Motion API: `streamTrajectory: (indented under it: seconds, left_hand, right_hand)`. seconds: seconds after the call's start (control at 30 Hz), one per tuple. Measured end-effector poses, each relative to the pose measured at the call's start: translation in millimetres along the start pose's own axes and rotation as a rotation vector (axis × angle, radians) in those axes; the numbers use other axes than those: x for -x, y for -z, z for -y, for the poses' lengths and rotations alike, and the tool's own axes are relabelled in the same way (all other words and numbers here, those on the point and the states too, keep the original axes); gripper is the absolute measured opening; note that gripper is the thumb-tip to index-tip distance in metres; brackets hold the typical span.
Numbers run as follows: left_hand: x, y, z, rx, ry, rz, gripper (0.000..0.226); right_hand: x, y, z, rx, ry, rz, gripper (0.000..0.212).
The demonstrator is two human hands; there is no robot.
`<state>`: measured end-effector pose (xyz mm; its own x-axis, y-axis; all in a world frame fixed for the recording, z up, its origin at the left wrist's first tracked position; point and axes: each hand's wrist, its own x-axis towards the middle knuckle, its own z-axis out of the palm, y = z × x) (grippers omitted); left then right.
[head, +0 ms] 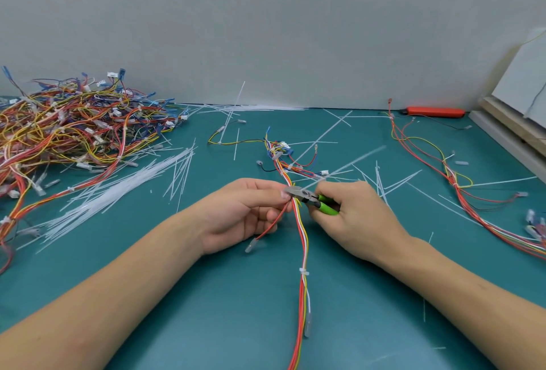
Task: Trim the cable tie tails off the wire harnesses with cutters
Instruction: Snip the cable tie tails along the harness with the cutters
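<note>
A wire harness of red, white and yellow wires runs from the table's middle down toward me. My left hand pinches it between thumb and fingers just above the table. My right hand grips green-handled cutters, whose metal jaws sit against the harness right beside my left fingertips. A long white cable tie tail sticks up and to the right from that spot, blurred. A trimmed white tie wraps the harness lower down.
A big heap of harnesses fills the left of the green mat. Loose white cable ties and cut tails lie scattered across the mat. Another harness lies at the right, an orange tool at the back wall, boards far right.
</note>
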<state>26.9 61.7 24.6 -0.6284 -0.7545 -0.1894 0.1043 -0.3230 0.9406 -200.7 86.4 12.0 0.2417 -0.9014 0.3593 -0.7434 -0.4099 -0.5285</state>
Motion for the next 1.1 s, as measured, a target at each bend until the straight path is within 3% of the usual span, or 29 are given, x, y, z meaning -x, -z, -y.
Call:
streamTrajectory:
  seconds: [0.1, 0.2, 0.43, 0.73, 0.87, 1.1]
  left_hand:
    - [1.8, -2.3, -0.6, -0.016, -0.013, 0.019, 0.009]
    - [3.8, -3.7, -1.6, -0.026, -0.018, 0.025, 0.01]
    - [3.0, -3.4, -1.5, 0.007, -0.005, 0.0, 0.009]
    - [1.9, -1.1, -1.2, 0.021, 0.002, 0.01, 0.009]
    - [1.6, -1.1, -0.9, 0.015, 0.008, -0.016, 0.009]
    - [2.4, -2.8, -0.9, 0.01, 0.014, -0.048, 0.018]
  right_hand:
    - [1.5, 0.3, -0.2, -0.025, 0.025, -0.05, 0.026]
    - [1.5, 0.9, 2.4, -0.082, 0.07, -0.091, 0.007]
    - [0.9, 0.5, -0.9, -0.077, 0.08, -0.057, 0.025]
    - [-1.5, 2.2, 3.5, 0.002, 0.006, 0.008, 0.02]
    - [-1.1, 2.5, 3.0, 0.027, 0.034, 0.014, 0.009]
    - [1.3, 1.1, 0.5, 0.01, -0.01, -0.022, 0.026]
